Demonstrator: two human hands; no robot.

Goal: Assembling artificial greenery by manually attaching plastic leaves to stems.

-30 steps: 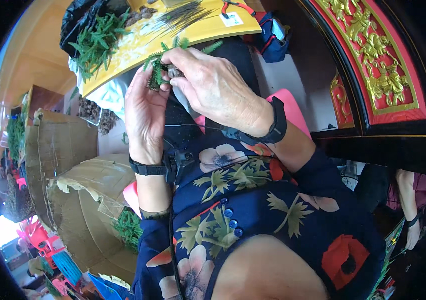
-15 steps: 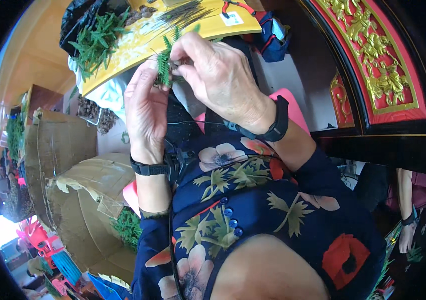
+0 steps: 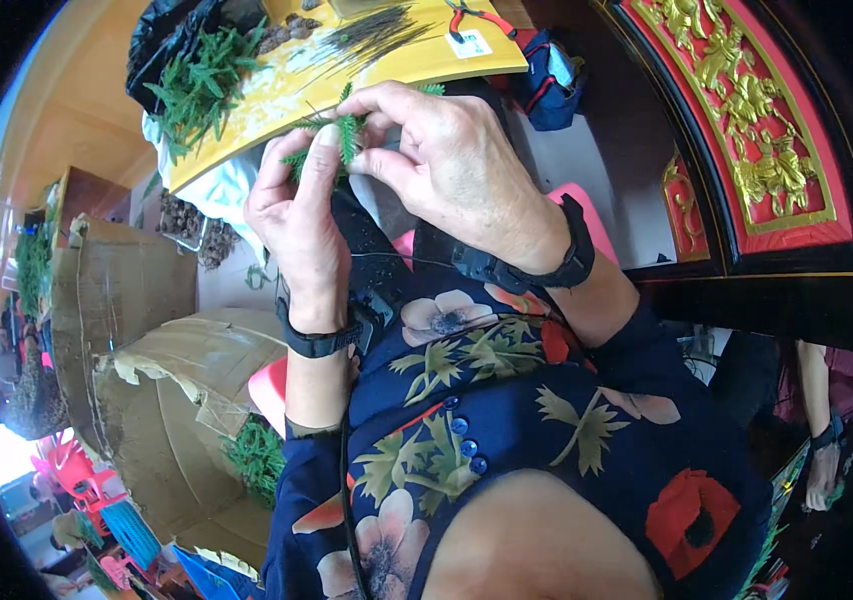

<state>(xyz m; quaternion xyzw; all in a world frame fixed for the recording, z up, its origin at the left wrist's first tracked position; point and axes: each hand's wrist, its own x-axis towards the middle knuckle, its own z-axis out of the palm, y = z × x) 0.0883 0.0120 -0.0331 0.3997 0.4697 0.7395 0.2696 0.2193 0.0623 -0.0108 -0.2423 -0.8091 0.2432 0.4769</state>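
Observation:
A small green artificial fir sprig (image 3: pixel 350 138) is held between both hands, over my lap near the table's front edge. My left hand (image 3: pixel 302 205) pinches it with the thumb laid over the stem, and needles stick out past the fingers. From the right, my right hand (image 3: pixel 452 165) closes thumb and index finger around the sprig's other side. Part of the sprig and any wire in it are hidden by the fingers. On the yellow table (image 3: pixel 297 95) beyond lie a heap of similar green sprigs (image 3: pixel 202 90) and a spread of thin dark wires (image 3: pixel 372 35).
Red-handled pliers (image 3: pixel 477 18) lie at the table's right end, a blue bag (image 3: pixel 552 85) beside it. Brown pine cones (image 3: pixel 287 35) sit at the back. An opened cardboard box (image 3: pixel 177 400) stands at left with greenery (image 3: pixel 255 460). Another person's hand (image 3: pixel 822 475) shows far right.
The sprig has turned in my fingers, and my left thumb now lies across it. Both hands have shifted slightly; my left wrist has moved a little to the right.

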